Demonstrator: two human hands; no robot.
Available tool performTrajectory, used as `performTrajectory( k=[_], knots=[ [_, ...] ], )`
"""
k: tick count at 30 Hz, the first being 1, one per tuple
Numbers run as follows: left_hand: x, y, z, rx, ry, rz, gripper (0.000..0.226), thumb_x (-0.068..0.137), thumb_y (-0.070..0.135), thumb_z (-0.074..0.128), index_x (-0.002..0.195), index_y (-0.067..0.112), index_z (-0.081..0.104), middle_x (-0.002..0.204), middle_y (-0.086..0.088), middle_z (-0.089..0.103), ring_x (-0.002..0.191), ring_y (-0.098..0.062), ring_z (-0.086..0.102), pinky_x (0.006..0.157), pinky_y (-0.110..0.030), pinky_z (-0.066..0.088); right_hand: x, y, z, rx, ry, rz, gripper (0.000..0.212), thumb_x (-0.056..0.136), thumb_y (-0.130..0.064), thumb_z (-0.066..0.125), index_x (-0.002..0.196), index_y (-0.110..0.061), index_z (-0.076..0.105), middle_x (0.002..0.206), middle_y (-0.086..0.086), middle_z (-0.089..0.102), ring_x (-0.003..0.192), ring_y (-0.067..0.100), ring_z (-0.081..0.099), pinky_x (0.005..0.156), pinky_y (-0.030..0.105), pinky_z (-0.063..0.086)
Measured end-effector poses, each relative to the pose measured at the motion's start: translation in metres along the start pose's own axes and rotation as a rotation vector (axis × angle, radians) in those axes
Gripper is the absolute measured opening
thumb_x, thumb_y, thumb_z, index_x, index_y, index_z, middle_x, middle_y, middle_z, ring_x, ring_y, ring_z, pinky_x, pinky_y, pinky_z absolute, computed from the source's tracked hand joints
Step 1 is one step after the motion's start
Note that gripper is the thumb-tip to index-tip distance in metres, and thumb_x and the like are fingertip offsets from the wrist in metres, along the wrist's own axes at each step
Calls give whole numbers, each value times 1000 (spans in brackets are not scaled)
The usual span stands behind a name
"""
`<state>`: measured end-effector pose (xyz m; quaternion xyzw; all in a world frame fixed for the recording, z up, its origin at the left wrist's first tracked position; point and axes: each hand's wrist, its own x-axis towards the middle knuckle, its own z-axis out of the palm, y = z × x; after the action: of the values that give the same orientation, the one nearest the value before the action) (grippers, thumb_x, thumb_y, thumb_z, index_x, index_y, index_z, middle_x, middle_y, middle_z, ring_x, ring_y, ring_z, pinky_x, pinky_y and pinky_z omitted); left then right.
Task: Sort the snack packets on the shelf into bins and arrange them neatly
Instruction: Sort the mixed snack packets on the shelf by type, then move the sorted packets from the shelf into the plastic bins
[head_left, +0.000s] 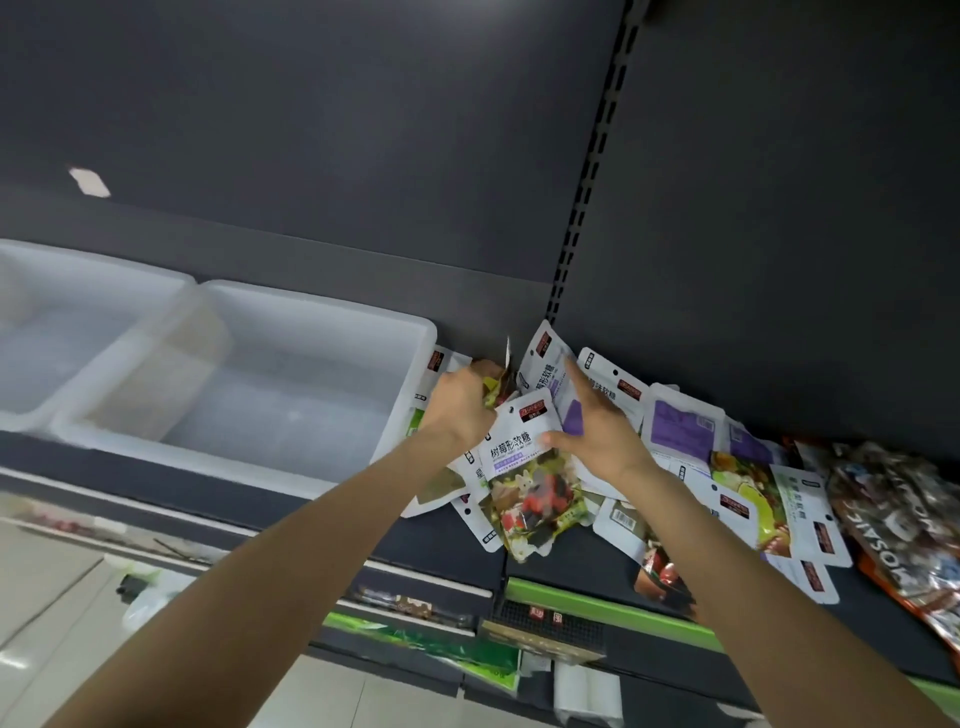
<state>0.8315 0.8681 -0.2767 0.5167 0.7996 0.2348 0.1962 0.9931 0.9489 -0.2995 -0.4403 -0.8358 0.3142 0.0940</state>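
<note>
**White bins bare, packets not yet sorted**

Dark metal shelf edge (571, 564) runs nearest, at six o'clock, with a green strip below it; several packets hang over that lip, so a careless sweep could knock them to the floor. Both forearms reach up across it into the heap.

Just past the edge, the left hand (460, 408) is at eleven o'clock of the pile, fingers curled round a small bunch of packets (493, 376). The right hand (597, 431) lies at one o'clock, forefinger stretched straight out over the heap while thumb and lower fingers pinch the top of the berry-candy packet (519, 467).

Loose packets (737, 478) sprawl overlapping toward three o'clock, ending in larger patterned bags (904, 519) at the frame's right.

At nine to ten o'clock stand two white plastic bins, the near bin (363, 317) touching the heap's left side, the far bin (93, 260) beyond it. Neither shows a packet inside, so I judge the sorting barely begun, with nearly everything left.

Room to move looks good: the near bin's mouth is wide and close, with only its rim to clear. Behind everything, the grey back panel (363, 156) and slotted upright (587, 182) close off twelve o'clock.
</note>
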Motion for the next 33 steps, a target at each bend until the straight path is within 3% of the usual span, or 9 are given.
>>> performTrajectory(
  k=[3, 6, 9, 12, 15, 19, 24, 28, 33],
  knots=[
    [-1, -3, -10, 94, 7, 88, 54, 86, -1, 54, 134, 22, 51, 124, -8, 62, 111, -29, 57, 89, -33, 47, 7, -17, -5, -50, -5, -10, 107, 83, -25, 72, 146, -42, -12, 158, 9, 13, 140, 26, 29, 107, 39, 33],
    [-3, -4, -19, 179, 6, 187, 54, 90, 2, 53, 138, 25, 48, 131, -3, 59, 119, -27, 52, 97, -33, 43, 16, -34, -9, -110, 30, -56, 107, 77, -18, 77, 146, -48, 1, 159, -1, -8, 146, 23, 12, 109, 44, 33],
    [-5, -7, -27, 259, 9, 242, 50, 93, 7, 53, 138, 29, 48, 131, 1, 60, 119, -26, 52, 97, -31, 40, 26, -42, -11, -71, 57, -156, 89, 68, -16, 83, 139, -27, 31, 155, -5, 17, 140, 21, 23, 108, 39, 34],
    [-7, -14, -31, 255, 36, 242, 43, 95, 9, 53, 133, 29, 54, 126, 0, 63, 113, -27, 55, 95, -33, 42, 32, -43, -10, -32, 10, -106, 68, 69, -18, 83, 117, -23, 34, 128, -4, 49, 116, 20, 49, 93, 39, 44],
    [-3, -16, -36, 212, 105, 215, 30, 95, 13, 51, 121, 24, 63, 115, -4, 67, 105, -28, 57, 89, -33, 45, 34, -41, -6, 43, 25, -57, 55, 72, -18, 80, 114, -22, 45, 116, -1, 56, 103, 19, 56, 86, 32, 46],
    [7, -11, -46, 189, 144, 230, 24, 95, 12, 52, 112, 23, 66, 104, -5, 69, 98, -27, 59, 85, -33, 47, 37, -40, 4, 121, 34, -16, 40, 79, -23, 75, 115, -11, 63, 112, 6, 64, 102, 24, 61, 82, 32, 46],
    [11, -10, -51, 84, 174, 205, 20, 94, 15, 58, 111, 21, 66, 109, -2, 69, 100, -23, 61, 89, -34, 51, 40, -43, 5, 194, 150, 48, 35, 82, -29, 71, 110, -8, 68, 108, 12, 68, 102, 31, 60, 88, 40, 48],
    [10, -24, -59, -34, 134, 77, 34, 88, 19, 67, 121, 20, 59, 117, -1, 65, 99, -21, 61, 86, -32, 52, 38, -50, 6, 218, 166, 36, 33, 83, -29, 71, 108, -7, 69, 108, 14, 68, 103, 32, 59, 89, 42, 47],
    [11, -28, -64, -74, 164, 17, 21, 88, 17, 67, 109, 17, 68, 110, -3, 68, 98, -21, 61, 85, -33, 52, 36, -54, -2, 260, 170, 4, 24, 82, -26, 71, 99, -9, 70, 97, 8, 71, 94, 30, 63, 83, 42, 51]
  ],
)
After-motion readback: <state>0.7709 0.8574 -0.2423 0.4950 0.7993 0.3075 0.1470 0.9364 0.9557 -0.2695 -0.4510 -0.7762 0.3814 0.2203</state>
